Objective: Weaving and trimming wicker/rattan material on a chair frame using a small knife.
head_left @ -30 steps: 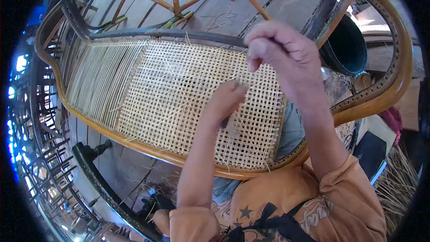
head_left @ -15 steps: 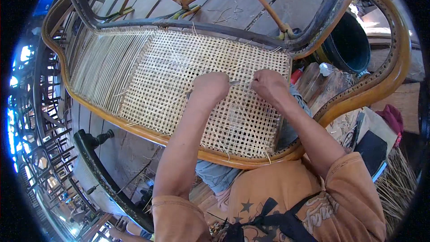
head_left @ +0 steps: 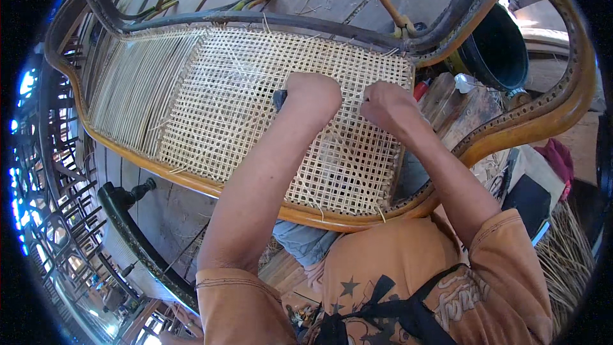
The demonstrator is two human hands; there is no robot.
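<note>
A woven cane panel [head_left: 223, 108] stretches across a curved, varnished rattan frame [head_left: 306, 218] in front of me. My left hand [head_left: 313, 92] is closed over the right half of the weave. It grips a dark-handled tool [head_left: 279, 99], whose butt sticks out on the left; its other end is hidden by my hand. Just to the right, my right hand [head_left: 388, 105] is closed with fingertips pinched at the weave near its right edge. What they hold is hidden. The panel's left part has strands running one way only, and loose cane ends poke out along its edges.
A dark bucket [head_left: 495, 51] stands beyond the frame at the right, near a red object [head_left: 421, 89] and wooden blocks. A bundle of cane strands [head_left: 562, 262] lies at the lower right. A dark chair frame [head_left: 147, 249] is at the lower left, on a plank floor [head_left: 182, 217].
My left hand has moved up and turned over, so the tool's metal tip no longer shows. My right hand has shifted up slightly. The panel sits a little higher and further left in view.
</note>
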